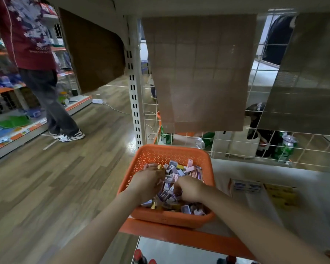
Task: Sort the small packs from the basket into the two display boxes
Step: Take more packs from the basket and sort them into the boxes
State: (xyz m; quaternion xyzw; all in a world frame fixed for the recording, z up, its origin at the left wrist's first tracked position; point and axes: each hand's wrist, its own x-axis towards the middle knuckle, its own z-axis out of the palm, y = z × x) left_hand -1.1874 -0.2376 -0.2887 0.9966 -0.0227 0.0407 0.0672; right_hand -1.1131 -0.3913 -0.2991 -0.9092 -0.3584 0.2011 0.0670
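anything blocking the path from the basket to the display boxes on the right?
Nothing visible. Both hands, left and right, are already in the packs inside the basket. The display boxes sit on the same shelf, just right of the basket, with bare shelf between.

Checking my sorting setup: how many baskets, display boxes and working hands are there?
Orange basket: 1
Display boxes: 2, purple display box and yellow display box
Hands: 2, left hand and right hand
Total: 5
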